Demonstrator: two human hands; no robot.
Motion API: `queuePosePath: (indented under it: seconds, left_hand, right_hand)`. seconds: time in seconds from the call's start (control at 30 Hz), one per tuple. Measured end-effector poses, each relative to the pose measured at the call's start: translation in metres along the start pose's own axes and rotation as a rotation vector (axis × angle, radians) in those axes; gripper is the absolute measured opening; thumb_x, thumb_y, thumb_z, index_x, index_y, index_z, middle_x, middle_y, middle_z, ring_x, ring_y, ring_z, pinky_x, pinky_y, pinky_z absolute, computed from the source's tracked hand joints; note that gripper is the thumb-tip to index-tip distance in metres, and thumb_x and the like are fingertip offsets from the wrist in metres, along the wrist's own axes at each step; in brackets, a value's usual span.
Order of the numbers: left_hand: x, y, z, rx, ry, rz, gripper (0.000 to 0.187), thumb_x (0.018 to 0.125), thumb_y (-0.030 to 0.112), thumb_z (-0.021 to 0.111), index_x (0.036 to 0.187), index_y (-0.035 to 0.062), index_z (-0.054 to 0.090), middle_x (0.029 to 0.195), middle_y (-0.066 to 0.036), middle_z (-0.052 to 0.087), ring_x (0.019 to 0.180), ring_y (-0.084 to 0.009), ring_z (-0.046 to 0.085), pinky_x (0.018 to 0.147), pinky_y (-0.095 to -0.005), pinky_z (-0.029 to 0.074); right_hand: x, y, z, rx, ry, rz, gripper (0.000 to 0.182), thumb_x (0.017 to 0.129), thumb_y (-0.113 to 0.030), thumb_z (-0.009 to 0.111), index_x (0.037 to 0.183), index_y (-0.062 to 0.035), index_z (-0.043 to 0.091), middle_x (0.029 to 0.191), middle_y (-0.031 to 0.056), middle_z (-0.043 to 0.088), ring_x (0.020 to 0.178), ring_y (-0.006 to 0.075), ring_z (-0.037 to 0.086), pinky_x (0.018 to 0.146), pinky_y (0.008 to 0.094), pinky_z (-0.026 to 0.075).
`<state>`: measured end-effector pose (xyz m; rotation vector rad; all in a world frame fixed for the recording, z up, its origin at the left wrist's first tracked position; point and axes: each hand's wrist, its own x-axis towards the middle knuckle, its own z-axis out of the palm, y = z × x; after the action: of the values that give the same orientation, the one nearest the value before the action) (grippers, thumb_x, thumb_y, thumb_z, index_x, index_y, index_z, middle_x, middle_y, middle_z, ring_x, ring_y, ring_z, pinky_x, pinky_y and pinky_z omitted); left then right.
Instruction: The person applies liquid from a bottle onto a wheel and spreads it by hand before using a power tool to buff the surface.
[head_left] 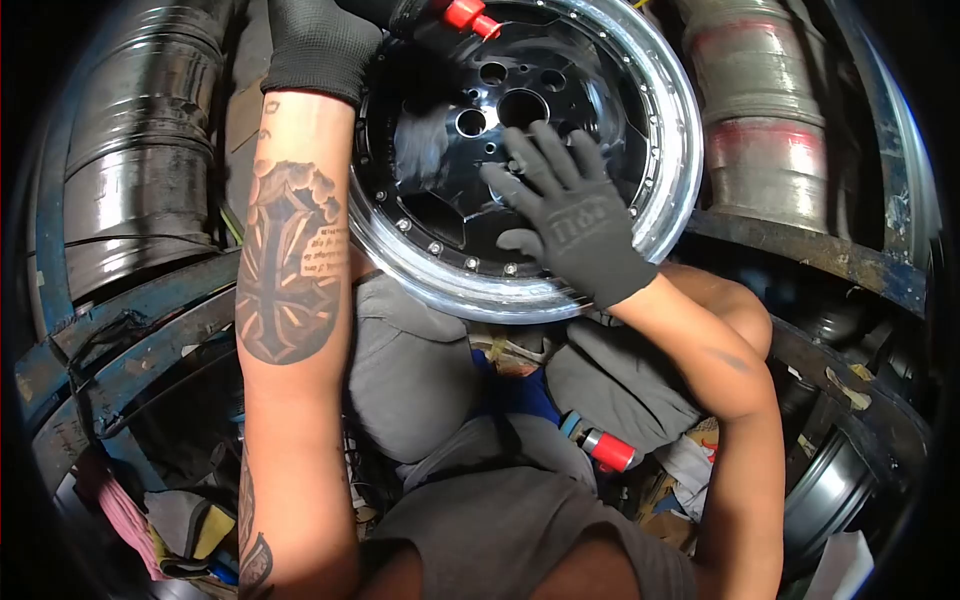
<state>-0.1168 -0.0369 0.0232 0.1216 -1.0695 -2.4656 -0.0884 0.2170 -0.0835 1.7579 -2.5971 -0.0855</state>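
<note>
Nearest, a grey sleeveless top (500, 530), then grey trousers (415, 370), knees apart; a small red-and-teal cylinder (608, 450) sits by the right thigh. Just past the knees, a round wheel with a glossy black face and polished silver lip (425, 150) is face toward the camera, bolts ringing its edge; its support is hidden. Right hand in a black knit glove (585, 220) is over the wheel's lower right, grip spread, fingers apart; can't tell if it touches. Left hand in a black knit glove (320, 45) is beyond the wheel's upper left edge, cut off by the frame; can't tell its grip. Red plastic nozzle (467, 15) is near it, above the face. Flanking: silver metal barrels (140, 150) left, red-marked silver barrels (765, 150) right, beside a worn blue metal rail (840, 260).
</note>
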Motion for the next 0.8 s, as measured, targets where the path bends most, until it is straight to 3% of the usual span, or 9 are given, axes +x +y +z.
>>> queuePosePath:
  seconds: [0.13,0.37,0.5,0.53,0.6,0.67,0.7,0.8]
  left_hand:
    - [-0.005,-0.008,0.013,0.028,-0.061,-0.047,0.049,0.096,0.049,0.066,0.118,0.0053,0.063,0.097,-0.011,0.069,0.087,-0.0235,0.07,0.081,-0.0377,0.06]
    - [-0.041,-0.02,0.039,0.097,-0.216,-0.164,0.048,0.096,0.048,0.065,0.118,0.0053,0.062,0.095,-0.01,0.069,0.086,-0.0234,0.07,0.079,-0.0374,0.06]
    - [-0.064,-0.02,0.044,0.129,-0.284,-0.212,0.048,0.097,0.048,0.064,0.118,0.0053,0.062,0.095,-0.01,0.069,0.085,-0.0233,0.07,0.078,-0.0372,0.06]
    - [-0.069,-0.02,0.041,0.133,-0.294,-0.221,0.048,0.097,0.048,0.064,0.118,0.0053,0.062,0.094,-0.01,0.069,0.085,-0.0232,0.07,0.078,-0.0372,0.06]
    - [-0.078,-0.018,0.037,0.131,-0.302,-0.223,0.048,0.097,0.048,0.064,0.119,0.0053,0.062,0.094,-0.01,0.069,0.084,-0.0232,0.07,0.078,-0.0371,0.06]
    - [-0.084,-0.018,0.033,0.13,-0.303,-0.224,0.047,0.097,0.047,0.064,0.119,0.0053,0.061,0.094,-0.01,0.069,0.084,-0.0231,0.07,0.078,-0.037,0.06]
    - [-0.086,-0.018,0.032,0.127,-0.302,-0.224,0.047,0.097,0.047,0.064,0.119,0.0052,0.061,0.093,-0.01,0.069,0.084,-0.0231,0.07,0.077,-0.037,0.06]
    - [-0.091,-0.017,0.03,0.128,-0.295,-0.22,0.047,0.097,0.047,0.063,0.119,0.0052,0.061,0.093,-0.01,0.069,0.083,-0.023,0.07,0.077,-0.0369,0.061]
  right_hand:
    - [-0.02,-0.003,-0.005,0.124,-0.071,-0.115,0.067,0.094,-0.065,0.048,0.149,-0.0273,0.054,0.163,0.013,0.037,0.151,0.0362,0.032,0.123,0.0561,0.02]
    - [0.015,-0.008,0.005,0.084,0.049,-0.012,0.066,0.096,-0.065,0.048,0.152,-0.0303,0.051,0.164,0.0151,0.035,0.151,0.0391,0.03,0.122,0.0566,0.02]
    - [-0.004,-0.017,0.001,0.181,-0.1,-0.073,0.068,0.093,-0.066,0.055,0.152,-0.0318,0.05,0.167,0.0087,0.031,0.154,0.0331,0.023,0.125,0.0532,0.015]
    - [-0.01,-0.004,-0.003,0.198,-0.074,-0.059,0.069,0.09,-0.065,0.06,0.148,-0.0291,0.055,0.166,0.0095,0.033,0.154,0.0339,0.024,0.124,0.054,0.016]
    - [-0.014,0.036,-0.012,0.088,-0.085,0.074,0.062,0.094,-0.058,0.063,0.148,-0.0293,0.056,0.164,0.0151,0.035,0.146,0.0412,0.035,0.119,0.0553,0.025]
    - [-0.007,0.064,-0.048,0.047,-0.321,0.386,0.065,0.099,-0.056,0.058,0.154,-0.0236,0.049,0.156,0.0223,0.043,0.139,0.0479,0.042,0.115,0.0562,0.033]
    - [-0.013,0.084,-0.038,-0.23,0.011,0.24,0.065,0.101,-0.057,0.054,0.157,-0.0265,0.043,0.157,0.0247,0.042,0.141,0.0477,0.041,0.115,0.0569,0.033]
    - [-0.022,0.102,-0.041,-0.097,0.014,0.269,0.066,0.1,-0.055,0.056,0.158,-0.03,0.041,0.158,0.0264,0.039,0.145,0.0475,0.038,0.116,0.0565,0.032]
